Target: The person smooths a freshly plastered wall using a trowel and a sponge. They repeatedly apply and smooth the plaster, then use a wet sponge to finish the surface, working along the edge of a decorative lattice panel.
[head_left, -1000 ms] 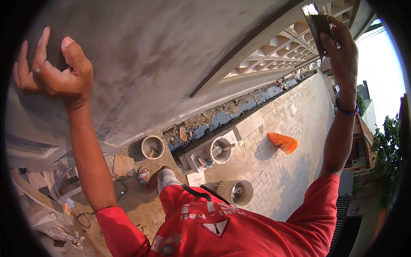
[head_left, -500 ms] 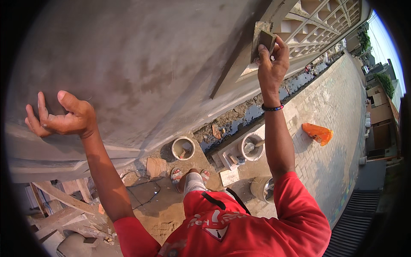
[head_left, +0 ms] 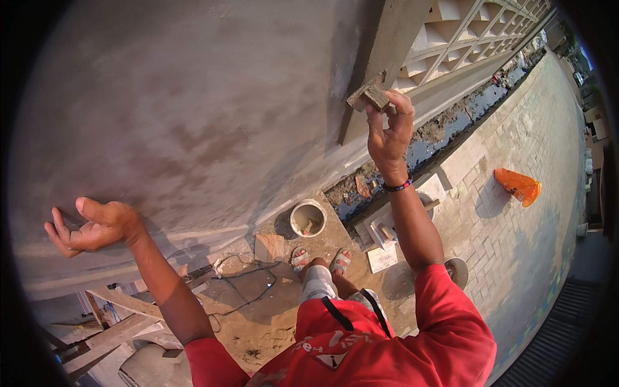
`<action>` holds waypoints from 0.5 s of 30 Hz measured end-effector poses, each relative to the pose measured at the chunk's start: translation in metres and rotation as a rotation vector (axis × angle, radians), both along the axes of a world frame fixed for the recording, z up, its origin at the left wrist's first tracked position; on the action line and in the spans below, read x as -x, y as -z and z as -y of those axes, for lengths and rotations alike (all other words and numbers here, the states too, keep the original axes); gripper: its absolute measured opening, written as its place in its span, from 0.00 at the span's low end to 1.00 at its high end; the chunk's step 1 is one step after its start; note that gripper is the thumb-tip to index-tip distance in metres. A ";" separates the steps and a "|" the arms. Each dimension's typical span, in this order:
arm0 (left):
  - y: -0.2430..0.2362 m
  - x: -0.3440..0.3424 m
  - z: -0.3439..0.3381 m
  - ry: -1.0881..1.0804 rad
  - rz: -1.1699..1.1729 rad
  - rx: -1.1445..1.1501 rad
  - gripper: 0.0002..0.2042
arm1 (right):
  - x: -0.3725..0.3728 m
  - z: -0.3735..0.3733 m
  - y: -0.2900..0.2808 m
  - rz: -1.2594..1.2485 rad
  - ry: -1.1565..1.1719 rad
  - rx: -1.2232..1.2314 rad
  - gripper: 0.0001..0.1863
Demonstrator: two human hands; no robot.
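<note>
My right hand (head_left: 392, 135) grips the block handle of a small plastering float (head_left: 368, 97). The float is tilted beside the edge of a raised wall border (head_left: 394, 39), at the right end of a grey plastered wall (head_left: 193, 84); whether it touches is hard to tell. The wall surface has darker, damp-looking patches. Low on the left, my left hand (head_left: 102, 226) is held palm up close to the wall, its fingers loosely bent and apart with nothing in them.
A bucket (head_left: 308, 218) with a tool inside stands by my feet. An open drain (head_left: 419, 151) runs along the wall's foot. Patterned vent blocks (head_left: 451, 32) are at upper right, an orange bag (head_left: 518, 186) lies on the paving, and timber pieces (head_left: 122, 329) are at lower left.
My right hand has moved down and left with the float, which is now tilted differently. My left hand sits lower in the picture. The whole view has shifted.
</note>
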State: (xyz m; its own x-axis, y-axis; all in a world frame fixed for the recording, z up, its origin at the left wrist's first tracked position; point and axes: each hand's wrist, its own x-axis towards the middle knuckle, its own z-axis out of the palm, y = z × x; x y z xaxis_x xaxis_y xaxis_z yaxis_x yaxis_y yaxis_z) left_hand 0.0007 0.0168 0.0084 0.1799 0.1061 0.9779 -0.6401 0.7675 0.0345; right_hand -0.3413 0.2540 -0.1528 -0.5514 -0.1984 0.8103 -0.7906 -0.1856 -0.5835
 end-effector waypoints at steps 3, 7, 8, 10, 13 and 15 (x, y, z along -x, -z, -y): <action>-0.001 -0.003 0.001 -0.036 0.023 -0.006 0.19 | 0.007 0.013 0.009 -0.004 0.135 -0.057 0.22; 0.000 -0.005 0.000 -0.098 0.071 -0.021 0.18 | 0.014 -0.002 0.086 0.251 0.202 -0.134 0.24; -0.001 -0.003 0.001 -0.088 0.070 -0.010 0.18 | 0.017 -0.016 0.102 0.289 0.224 -0.189 0.24; -0.002 -0.003 0.003 -0.076 0.058 0.016 0.18 | 0.012 -0.026 0.096 0.487 0.173 -0.139 0.24; -0.001 -0.006 0.003 -0.066 0.044 0.016 0.17 | 0.008 -0.012 0.019 0.570 0.137 0.154 0.23; 0.000 -0.003 0.000 -0.070 0.029 -0.002 0.17 | 0.001 0.000 -0.035 0.482 0.094 0.194 0.24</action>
